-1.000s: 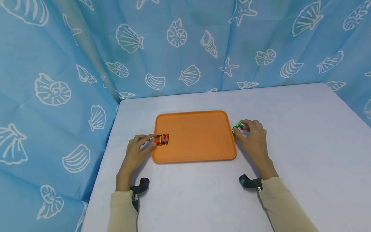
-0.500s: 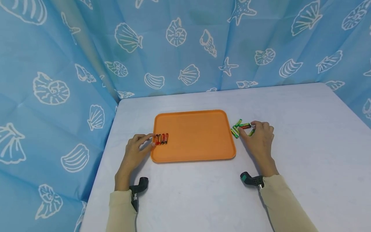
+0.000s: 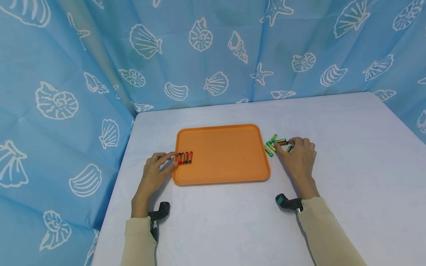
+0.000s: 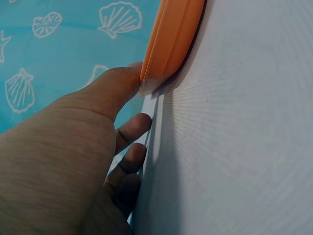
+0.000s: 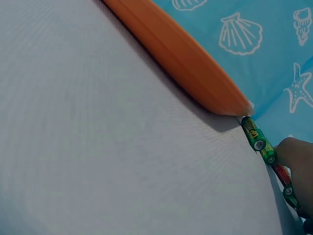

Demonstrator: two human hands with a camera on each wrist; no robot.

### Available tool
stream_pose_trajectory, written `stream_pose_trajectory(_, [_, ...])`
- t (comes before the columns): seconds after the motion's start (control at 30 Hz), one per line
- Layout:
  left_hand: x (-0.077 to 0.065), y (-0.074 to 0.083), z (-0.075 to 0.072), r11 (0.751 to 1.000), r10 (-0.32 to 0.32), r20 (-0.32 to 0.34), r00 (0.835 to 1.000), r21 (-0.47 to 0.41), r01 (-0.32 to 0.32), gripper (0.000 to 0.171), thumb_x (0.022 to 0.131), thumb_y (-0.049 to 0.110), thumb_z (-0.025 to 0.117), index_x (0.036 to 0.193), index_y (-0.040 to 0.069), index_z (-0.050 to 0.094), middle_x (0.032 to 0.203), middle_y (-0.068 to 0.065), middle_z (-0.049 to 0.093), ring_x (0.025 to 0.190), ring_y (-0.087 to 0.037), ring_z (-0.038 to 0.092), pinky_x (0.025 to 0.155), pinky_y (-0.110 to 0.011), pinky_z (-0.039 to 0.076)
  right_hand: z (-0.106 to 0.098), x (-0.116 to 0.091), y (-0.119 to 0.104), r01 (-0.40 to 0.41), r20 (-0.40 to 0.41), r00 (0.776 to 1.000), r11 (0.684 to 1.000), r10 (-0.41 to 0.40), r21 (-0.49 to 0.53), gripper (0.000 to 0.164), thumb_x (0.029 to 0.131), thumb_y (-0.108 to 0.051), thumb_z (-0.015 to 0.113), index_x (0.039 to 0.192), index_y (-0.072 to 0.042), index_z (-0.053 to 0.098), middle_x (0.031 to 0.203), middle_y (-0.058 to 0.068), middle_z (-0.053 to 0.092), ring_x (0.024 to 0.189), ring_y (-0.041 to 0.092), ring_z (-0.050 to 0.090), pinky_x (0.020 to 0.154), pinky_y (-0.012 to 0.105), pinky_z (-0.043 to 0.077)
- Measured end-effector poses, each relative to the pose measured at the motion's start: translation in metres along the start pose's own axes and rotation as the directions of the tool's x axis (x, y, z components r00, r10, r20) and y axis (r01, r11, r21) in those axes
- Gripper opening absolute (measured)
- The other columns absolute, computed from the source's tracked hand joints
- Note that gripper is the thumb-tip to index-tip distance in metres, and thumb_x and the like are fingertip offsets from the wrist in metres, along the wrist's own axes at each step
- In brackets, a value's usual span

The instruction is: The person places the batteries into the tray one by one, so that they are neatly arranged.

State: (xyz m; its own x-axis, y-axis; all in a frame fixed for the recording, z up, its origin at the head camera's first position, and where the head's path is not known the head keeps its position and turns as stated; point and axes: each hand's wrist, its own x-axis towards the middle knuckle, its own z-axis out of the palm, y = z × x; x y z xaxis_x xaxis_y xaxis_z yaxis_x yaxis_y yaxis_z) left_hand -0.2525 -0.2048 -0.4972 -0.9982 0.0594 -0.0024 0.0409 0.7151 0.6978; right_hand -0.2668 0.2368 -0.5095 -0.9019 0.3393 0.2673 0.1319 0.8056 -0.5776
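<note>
My left hand [image 3: 155, 171] is at the left rim of the orange tray [image 3: 226, 168], thumb and index fingertips on the edge. In the left wrist view the thumb lies against the tray's wall, with the other fingers loosely bent at the tablecloth. Just inside that rim stands a row of several red-and-black batteries [image 3: 186, 158]. Right of the tray, my right hand [image 3: 299, 157] holds a red battery [image 3: 283, 143] between thumb and index finger, low over the table. Several green batteries [image 3: 269, 151] lie loosely around it; another green battery [image 3: 289, 149] shows below the fingers.
A white cloth covers the table [image 3: 219, 221]. Blue curtains [image 3: 213, 55] with white shell prints hang behind and to the left. Each wrist wears a black camera mount, such as the right mount [image 3: 288, 203].
My right hand has shifted right from the green batteries to the red battery among them, uncovering the green ones. The left hand stays at the tray's rim.
</note>
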Motion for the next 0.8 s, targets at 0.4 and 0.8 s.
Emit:
stream_pose_trajectory(0.4, [0.0008,-0.0006,-0.0002,1.000,-0.002,0.000,1.000,-0.007,0.002,0.045,0.098,0.039,0.064,0.142,0.029,0.058,0.134,-0.006,0.048,0.130,-0.031,0.034,0.106,-0.060,0.032,-0.0013,0.0003,-0.0018,-0.018,0.021,1.000,1.000,0.018,0.001,0.053,0.090,-0.039,0.069,0.115,0.007,0.058,0.111,0.023,0.049,0.105,0.040,0.040,0.087,0.053,0.032])
stream_pose_trajectory(0.8, [0.0005,-0.0007,-0.0006,1.000,0.018,-0.004,1.000,-0.018,-0.018,0.046,0.098,0.038,0.065,0.142,0.025,0.059,0.133,-0.008,0.049,0.129,-0.032,0.035,0.105,-0.059,0.030,-0.0002,0.0009,-0.0010,0.009,-0.031,0.999,0.987,-0.004,0.159,0.050,0.089,-0.030,0.069,0.121,0.007,0.059,0.109,0.021,0.050,0.110,0.038,0.041,0.091,0.053,0.028])
